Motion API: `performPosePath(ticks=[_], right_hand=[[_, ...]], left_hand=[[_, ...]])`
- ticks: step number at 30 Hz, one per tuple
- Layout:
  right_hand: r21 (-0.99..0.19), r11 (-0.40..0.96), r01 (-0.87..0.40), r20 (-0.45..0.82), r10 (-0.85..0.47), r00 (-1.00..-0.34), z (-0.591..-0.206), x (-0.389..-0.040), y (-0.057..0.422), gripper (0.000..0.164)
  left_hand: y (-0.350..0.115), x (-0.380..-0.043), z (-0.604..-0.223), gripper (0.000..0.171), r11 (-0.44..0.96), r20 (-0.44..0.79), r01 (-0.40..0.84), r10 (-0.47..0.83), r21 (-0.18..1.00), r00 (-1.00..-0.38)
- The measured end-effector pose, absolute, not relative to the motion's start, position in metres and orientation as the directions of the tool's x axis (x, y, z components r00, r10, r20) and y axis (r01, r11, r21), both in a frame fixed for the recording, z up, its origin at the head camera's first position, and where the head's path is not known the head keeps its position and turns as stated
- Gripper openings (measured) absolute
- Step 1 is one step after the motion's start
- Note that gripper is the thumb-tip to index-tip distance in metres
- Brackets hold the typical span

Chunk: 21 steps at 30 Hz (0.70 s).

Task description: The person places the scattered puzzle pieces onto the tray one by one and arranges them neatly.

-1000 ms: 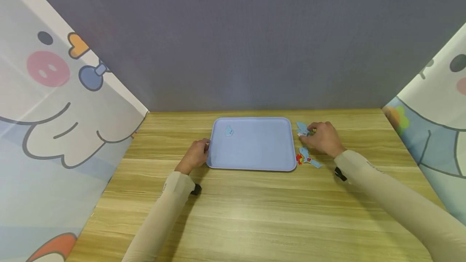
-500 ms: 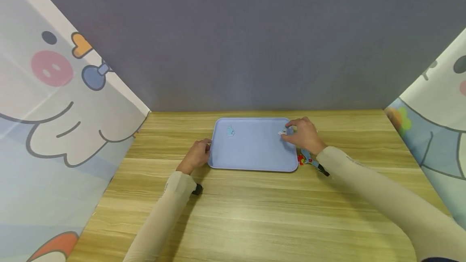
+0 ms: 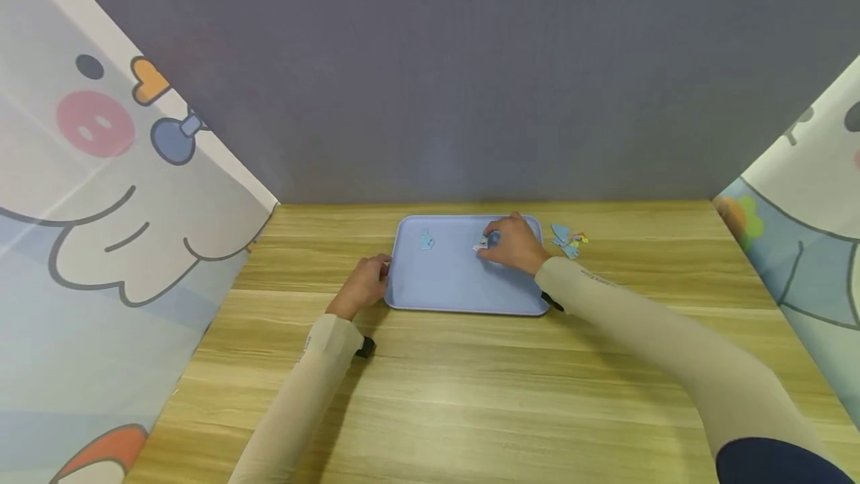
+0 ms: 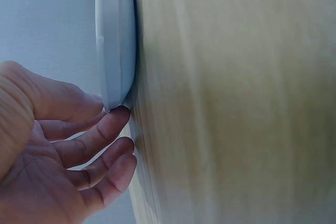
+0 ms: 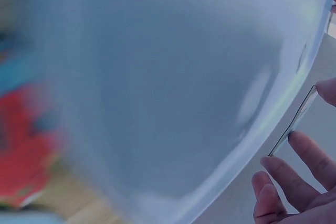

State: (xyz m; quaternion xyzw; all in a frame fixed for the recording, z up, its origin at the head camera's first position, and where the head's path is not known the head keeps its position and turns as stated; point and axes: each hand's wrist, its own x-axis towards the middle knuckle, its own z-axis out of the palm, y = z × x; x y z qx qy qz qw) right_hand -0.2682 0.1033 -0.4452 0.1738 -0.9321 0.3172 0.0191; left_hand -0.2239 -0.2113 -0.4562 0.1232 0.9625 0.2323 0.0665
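A pale blue tray [image 3: 443, 291] lies on the wooden table, with a small light blue piece [image 3: 427, 240] flat near its upper left corner. My left hand [image 3: 363, 286] pinches the tray's left rim; in the left wrist view, thumb and index finger meet at the edge. Over the tray's upper right part, my right hand [image 3: 517, 243] holds a flat light blue and white printed piece [image 3: 480, 243]. The right wrist view shows this thin piece [image 5: 292, 121] edge-on between thumb and fingertips.
Several flat blue pieces with yellow and red bits [image 3: 567, 240] lie just right of the tray. A red printed piece [image 5: 23, 135] is blurred in the right wrist view. A grey panel [image 3: 430, 81] stands behind the table, with cartoon-printed walls at both sides.
My right hand has picked up a piece from right of the tray and carried it left over the tray. My left hand stays at the rim.
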Motion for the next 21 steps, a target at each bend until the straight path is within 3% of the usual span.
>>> performPosePath(ticks=[21], right_hand=[[-0.544,0.768,-0.339,0.093,-0.347,-0.933,-0.461,-0.293,0.048,0.039]], left_hand=[[-0.212,-0.224,-0.455,0.038,0.864,-0.084,0.177,0.243,0.471,-0.966]])
